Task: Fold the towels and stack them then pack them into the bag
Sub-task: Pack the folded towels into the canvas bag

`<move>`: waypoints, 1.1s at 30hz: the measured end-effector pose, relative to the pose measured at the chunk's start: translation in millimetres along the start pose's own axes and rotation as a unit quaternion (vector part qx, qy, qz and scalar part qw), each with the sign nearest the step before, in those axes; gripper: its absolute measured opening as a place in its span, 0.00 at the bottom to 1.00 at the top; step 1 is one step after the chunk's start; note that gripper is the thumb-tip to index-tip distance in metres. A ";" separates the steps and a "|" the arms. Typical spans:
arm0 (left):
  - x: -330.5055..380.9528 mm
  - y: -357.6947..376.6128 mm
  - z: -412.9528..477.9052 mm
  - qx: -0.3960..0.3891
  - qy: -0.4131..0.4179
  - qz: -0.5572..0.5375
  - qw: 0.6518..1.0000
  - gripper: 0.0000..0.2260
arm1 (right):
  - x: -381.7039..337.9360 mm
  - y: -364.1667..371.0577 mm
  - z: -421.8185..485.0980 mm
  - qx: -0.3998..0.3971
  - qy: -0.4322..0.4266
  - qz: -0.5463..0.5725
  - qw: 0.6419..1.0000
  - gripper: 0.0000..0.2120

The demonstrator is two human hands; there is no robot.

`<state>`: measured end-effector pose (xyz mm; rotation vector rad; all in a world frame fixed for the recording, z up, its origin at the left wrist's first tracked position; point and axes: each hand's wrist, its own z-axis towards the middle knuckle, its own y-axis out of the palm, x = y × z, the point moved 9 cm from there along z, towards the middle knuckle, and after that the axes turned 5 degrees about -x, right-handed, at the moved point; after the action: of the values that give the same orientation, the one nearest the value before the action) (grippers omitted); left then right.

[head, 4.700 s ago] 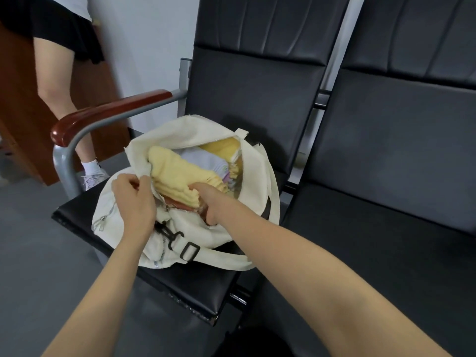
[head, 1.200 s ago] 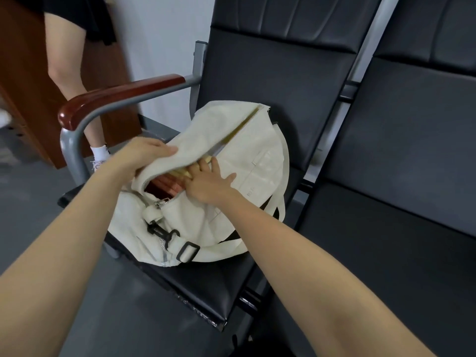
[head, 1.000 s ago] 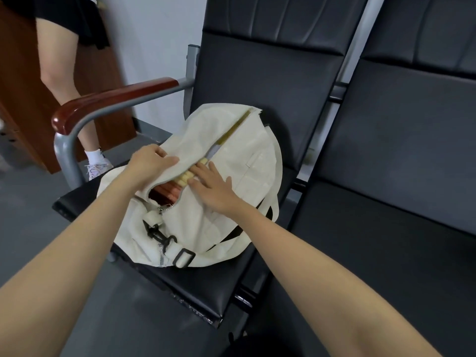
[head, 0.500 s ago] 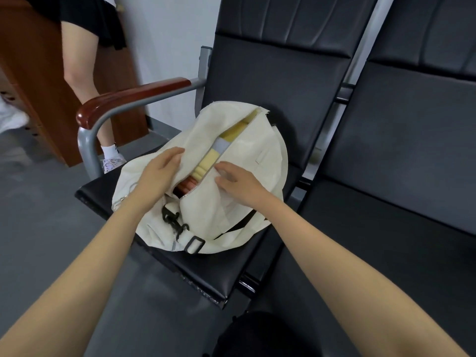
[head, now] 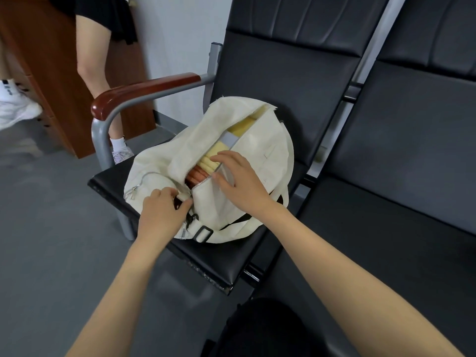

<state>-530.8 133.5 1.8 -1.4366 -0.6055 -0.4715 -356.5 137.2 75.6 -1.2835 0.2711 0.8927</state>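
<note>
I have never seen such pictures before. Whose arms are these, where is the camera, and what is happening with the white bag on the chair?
There is no machine here. A person wears a camera on the head, so the picture looks forward and down at that person's own two arms. A cream bag lies on the black seat of a chair with a wooden armrest. The bag's top is partly open, and folded towels, yellow, grey and reddish, show in the gap. The left hand grips the near end of the bag by the zipper; whether it holds the zipper pull I cannot tell. The right hand rests with relaxed fingers on the bag's side, beside the opening. The legs at the upper left belong to another person.
</note>
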 end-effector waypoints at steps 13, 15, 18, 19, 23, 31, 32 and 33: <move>-8.1 -36.3 -33.0 0.035 -0.003 -0.387 0.921 0.09 | 7.1 17.7 8.8 -0.052 0.064 0.084 0.993 0.12; -7.9 -45.1 -36.7 0.048 0.018 -0.493 0.869 0.15 | -1.0 10.0 21.1 -0.021 0.047 0.100 0.994 0.09; -7.0 -35.9 -36.8 0.022 0.015 -0.616 0.787 0.19 | -0.4 23.1 30.7 -0.044 0.047 0.082 0.995 0.08; -8.5 -30.4 -36.4 0.019 0.003 -0.626 0.780 0.18 | 3.7 33.4 29.3 -0.071 0.061 0.057 0.994 0.12; -12.2 -20.2 -38.2 0.035 -0.020 -0.619 0.784 0.13 | 17.5 57.2 20.3 -0.126 0.113 0.008 0.985 0.25; -19.2 -19.9 -40.4 0.058 -0.015 -0.648 0.760 0.15 | -15.7 17.5 10.2 0.009 0.011 0.042 0.999 0.08; -19.8 -19.2 -40.7 0.059 -0.014 -0.646 0.761 0.14 | -26.8 20.3 5.7 0.001 -0.015 0.047 0.999 0.05; -20.0 -18.4 -41.0 0.059 -0.013 -0.645 0.762 0.13 | -36.0 27.0 1.7 -0.024 -0.030 0.053 0.998 0.04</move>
<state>-553.7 90.0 1.9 -0.6933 -1.6059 -1.4496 -399.3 123.9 79.8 -1.2935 0.2750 1.0315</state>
